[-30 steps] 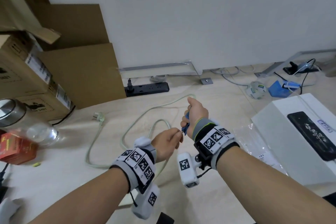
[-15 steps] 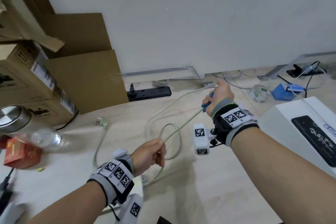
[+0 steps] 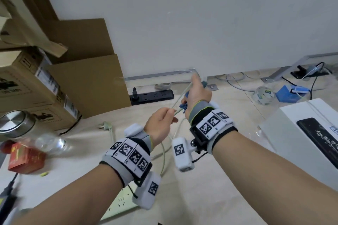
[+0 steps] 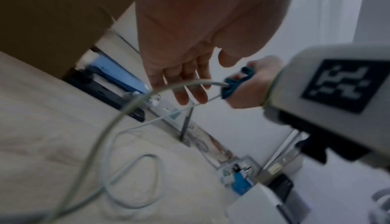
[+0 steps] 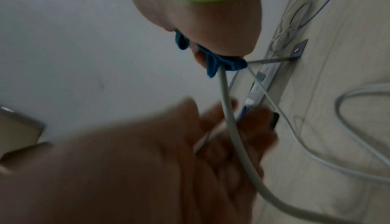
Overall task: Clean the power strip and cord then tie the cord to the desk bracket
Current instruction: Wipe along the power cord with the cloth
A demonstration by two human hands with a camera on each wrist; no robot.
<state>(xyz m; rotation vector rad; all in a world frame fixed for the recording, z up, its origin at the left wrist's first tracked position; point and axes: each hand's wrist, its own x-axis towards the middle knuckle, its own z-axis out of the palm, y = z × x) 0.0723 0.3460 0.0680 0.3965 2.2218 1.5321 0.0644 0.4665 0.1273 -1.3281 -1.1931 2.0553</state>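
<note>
Two hands work one pale cord point(image 3: 180, 99), and the gap between them has closed: half a second ago the left hand point(image 3: 159, 124) sat low, well apart from the right, with the cord drawn out long between them; now it has risen to just beside the right hand point(image 3: 197, 95). Nearest the camera, the white power strip point(image 3: 118, 204) lies on the floor under the left forearm, its sockets facing up. Above it, the left hand's fingers point(image 4: 191, 84) look loosely extended around the cord rather than clamped on it, so I read that grip as released or re-forming, though the blur leaves some doubt. The right hand is fisted around a blue cloth point(image 5: 219, 62) with the cord running through the cloth. I judge this a reset for another wiping stroke, so cleaning is unfinished and tying has not begun. Slack cord loops on the floor point(image 4: 135, 182), and its plug point(image 3: 105, 126) lies further left. Beyond, a black power strip point(image 3: 151, 95) sits by the wall, and the grey desk bracket point(image 3: 161, 76) runs along the wall's foot. As for writing, the cardboard boxes point(image 3: 27, 86) carry labels and the white box point(image 3: 300, 133) bears print, none of it legible.
</note>
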